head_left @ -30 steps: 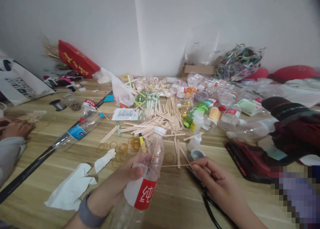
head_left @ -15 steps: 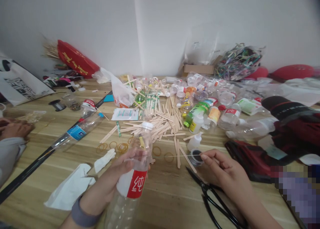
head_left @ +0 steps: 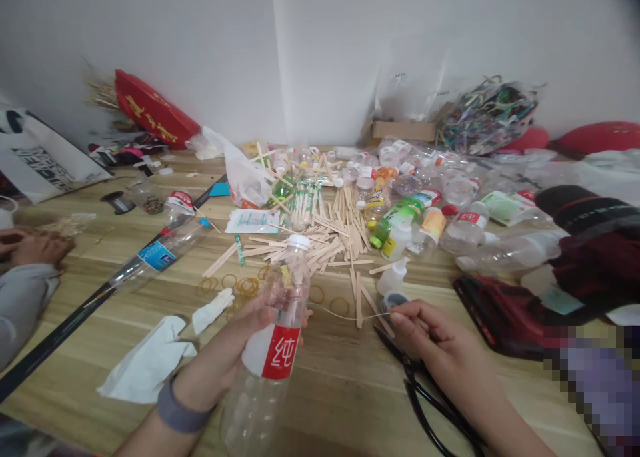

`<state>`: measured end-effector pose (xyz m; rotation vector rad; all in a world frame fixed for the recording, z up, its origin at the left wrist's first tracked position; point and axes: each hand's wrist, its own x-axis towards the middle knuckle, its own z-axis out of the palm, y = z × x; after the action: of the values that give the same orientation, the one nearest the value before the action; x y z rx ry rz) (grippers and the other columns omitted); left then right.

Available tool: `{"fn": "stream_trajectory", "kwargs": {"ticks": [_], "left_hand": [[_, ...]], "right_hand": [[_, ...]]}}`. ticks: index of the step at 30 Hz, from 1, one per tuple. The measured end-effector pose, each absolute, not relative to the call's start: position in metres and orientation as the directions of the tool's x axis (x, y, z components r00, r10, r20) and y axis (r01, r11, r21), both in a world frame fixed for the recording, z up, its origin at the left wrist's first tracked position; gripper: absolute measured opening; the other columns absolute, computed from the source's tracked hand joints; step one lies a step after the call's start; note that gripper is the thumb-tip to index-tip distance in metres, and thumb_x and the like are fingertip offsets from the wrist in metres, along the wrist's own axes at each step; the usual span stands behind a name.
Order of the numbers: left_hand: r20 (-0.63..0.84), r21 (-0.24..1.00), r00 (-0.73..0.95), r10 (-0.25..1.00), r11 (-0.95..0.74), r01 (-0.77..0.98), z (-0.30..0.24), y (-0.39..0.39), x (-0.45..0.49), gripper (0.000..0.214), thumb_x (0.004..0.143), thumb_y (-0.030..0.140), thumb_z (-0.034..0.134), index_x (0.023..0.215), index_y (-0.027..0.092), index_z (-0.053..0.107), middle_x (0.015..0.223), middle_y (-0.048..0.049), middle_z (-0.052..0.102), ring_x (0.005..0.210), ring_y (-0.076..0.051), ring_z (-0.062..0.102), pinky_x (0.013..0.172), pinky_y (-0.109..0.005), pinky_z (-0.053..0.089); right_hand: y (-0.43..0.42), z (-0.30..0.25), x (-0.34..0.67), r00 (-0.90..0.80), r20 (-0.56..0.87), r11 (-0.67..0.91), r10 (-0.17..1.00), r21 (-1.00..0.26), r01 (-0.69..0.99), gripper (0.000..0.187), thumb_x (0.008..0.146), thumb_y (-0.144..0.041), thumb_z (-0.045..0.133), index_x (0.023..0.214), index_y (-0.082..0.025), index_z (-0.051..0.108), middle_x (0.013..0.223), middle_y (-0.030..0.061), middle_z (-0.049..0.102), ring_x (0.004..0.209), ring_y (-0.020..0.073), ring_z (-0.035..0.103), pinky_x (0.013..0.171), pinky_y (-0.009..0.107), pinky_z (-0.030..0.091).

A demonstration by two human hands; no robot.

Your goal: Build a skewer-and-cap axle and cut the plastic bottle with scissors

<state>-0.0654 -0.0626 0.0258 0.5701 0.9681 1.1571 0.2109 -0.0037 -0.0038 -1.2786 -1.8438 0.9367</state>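
Observation:
My left hand [head_left: 250,334] is wrapped around a clear plastic bottle [head_left: 273,357] with a white cap and a red-and-white label. The bottle leans, its cap toward the back of the table, and something small and yellow shows near its neck. Between thumb and forefinger, my right hand [head_left: 425,330] pinches the end of a thin pale string [head_left: 345,318]. The string runs slackly to the bottle, where its other end is hidden. Black-handled scissors [head_left: 411,370] lie on the table beneath my right hand, close to a small round grey container [head_left: 395,300].
Wooden sticks [head_left: 340,237] are heaped mid-table, with rubber bands [head_left: 247,286] in front. Several empty bottles [head_left: 407,217] crowd the right, near a red-and-black power tool [head_left: 500,317]. At left lie a tissue [head_left: 147,360], a bottle on a black pole [head_left: 55,337] and another person's hands [head_left: 40,249].
The string has gone from taut to slack as my right hand moved slightly left, toward the bottle. My left hand still holds the bottle, and the view has shifted a little.

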Motion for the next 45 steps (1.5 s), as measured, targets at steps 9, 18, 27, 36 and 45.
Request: {"fn": "stream_trajectory", "kwargs": {"ticks": [9,18,27,36,45], "left_hand": [[-0.330,0.816,0.145,0.933,0.360,-0.453,0.019,-0.063,-0.061,0.060,0.054,0.051,0.090,0.102,0.019,0.073,0.089,-0.0052,0.075,0.077,-0.019,0.067,0.067,-0.025,0.051],[-0.351,0.812,-0.008,0.936,0.301,-0.500,0.018,-0.072,-0.077,0.058,0.058,0.051,0.088,0.102,0.015,0.073,0.089,-0.0081,0.076,0.072,-0.021,0.070,0.066,-0.030,0.054],[-0.354,0.827,-0.032,0.935,0.297,-0.478,0.019,-0.071,-0.078,0.051,0.061,0.053,0.085,0.096,0.016,0.074,0.086,-0.0072,0.076,0.068,-0.021,0.069,0.062,-0.028,0.052],[-0.311,0.828,0.201,0.929,0.369,-0.422,0.020,-0.065,-0.053,0.058,0.060,0.051,0.087,0.106,0.019,0.072,0.092,-0.0064,0.074,0.081,-0.020,0.067,0.071,-0.026,0.049],[-0.321,0.861,0.177,0.930,0.365,-0.354,0.030,-0.070,-0.043,0.056,0.061,0.052,0.086,0.104,0.018,0.071,0.090,-0.0037,0.072,0.080,-0.019,0.064,0.071,-0.025,0.045]], "right_hand": [[-0.009,0.000,0.212,-0.305,0.167,0.298,0.937,-0.840,0.454,0.033,0.089,-0.048,0.055,0.078,-0.020,0.069,0.061,0.0018,0.060,0.054,0.0160,0.053,0.050,0.025,0.040],[0.016,-0.009,0.241,-0.113,0.214,0.242,0.970,-0.826,0.510,0.030,0.083,-0.051,0.060,0.082,-0.022,0.070,0.078,0.0039,0.070,0.068,0.0204,0.060,0.053,0.027,0.040],[0.001,0.001,0.216,-0.436,0.071,0.307,0.897,-0.810,0.501,0.035,0.091,-0.047,0.052,0.078,-0.019,0.068,0.057,0.0001,0.056,0.053,0.0150,0.050,0.049,0.025,0.038],[-0.007,0.010,0.197,-0.399,0.309,0.492,0.864,-0.692,0.529,0.042,0.091,-0.037,0.053,0.127,-0.017,0.062,0.117,0.0165,0.065,0.104,0.0270,0.063,0.088,0.041,0.052],[-0.034,0.014,0.168,-0.476,0.182,0.382,0.860,-0.849,0.366,0.024,0.093,-0.029,0.045,0.081,-0.018,0.063,0.061,-0.0013,0.054,0.056,0.0120,0.050,0.052,0.022,0.036]]}}
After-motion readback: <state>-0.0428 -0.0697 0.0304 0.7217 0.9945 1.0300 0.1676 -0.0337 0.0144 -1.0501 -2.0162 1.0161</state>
